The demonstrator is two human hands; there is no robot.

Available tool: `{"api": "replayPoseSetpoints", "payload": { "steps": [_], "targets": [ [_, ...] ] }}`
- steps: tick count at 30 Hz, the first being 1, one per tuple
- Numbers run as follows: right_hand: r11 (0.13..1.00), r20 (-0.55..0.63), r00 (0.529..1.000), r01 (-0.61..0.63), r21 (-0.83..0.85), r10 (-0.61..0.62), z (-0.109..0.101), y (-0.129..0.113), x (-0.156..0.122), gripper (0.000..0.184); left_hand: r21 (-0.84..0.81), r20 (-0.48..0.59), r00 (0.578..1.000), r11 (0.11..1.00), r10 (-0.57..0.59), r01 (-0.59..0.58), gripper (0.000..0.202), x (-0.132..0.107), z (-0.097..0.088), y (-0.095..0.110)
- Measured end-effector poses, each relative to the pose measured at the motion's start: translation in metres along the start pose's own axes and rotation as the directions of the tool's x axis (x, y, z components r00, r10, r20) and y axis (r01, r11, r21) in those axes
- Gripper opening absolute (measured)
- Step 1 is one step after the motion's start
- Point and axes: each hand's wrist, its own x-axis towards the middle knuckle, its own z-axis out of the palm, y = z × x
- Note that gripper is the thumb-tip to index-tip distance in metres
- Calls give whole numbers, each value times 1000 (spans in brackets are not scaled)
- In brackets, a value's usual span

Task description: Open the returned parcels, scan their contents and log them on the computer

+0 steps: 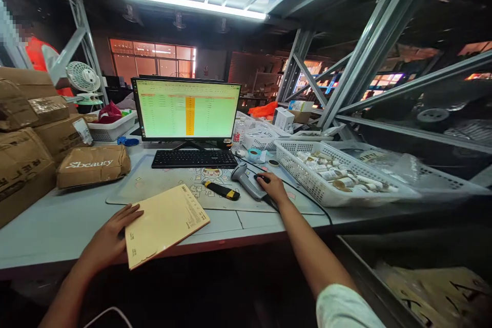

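My left hand (109, 238) rests at the desk's front edge and holds the left side of a flat tan envelope (165, 223), thumb on top. My right hand (272, 186) is cupped over a black computer mouse (262, 178) on the desk mat. A grey barcode scanner (248, 179) lies just left of that hand. A black and yellow utility knife (222, 190) lies on the mat between the two hands. Behind them are a black keyboard (194, 159) and a monitor (187, 110) showing a green spreadsheet.
Brown cardboard boxes (26, 148) and a tan "Sbeauty" parcel (92, 165) crowd the left. A white basket (307, 184) of small bottles sits to the right. More white baskets (111, 130), a fan (83, 78) and metal shelving (361, 61) stand behind. A person in orange (36, 54) is at far left.
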Motion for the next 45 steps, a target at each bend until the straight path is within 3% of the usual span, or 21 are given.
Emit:
{"api": "replayPoseSetpoints", "payload": {
  "steps": [45],
  "targets": [
    [998,23,998,-55,-38,56,-5,-6,-5,26,-22,18,1000,1000,-21,21,52,-2,-1,-1]
  ]
}}
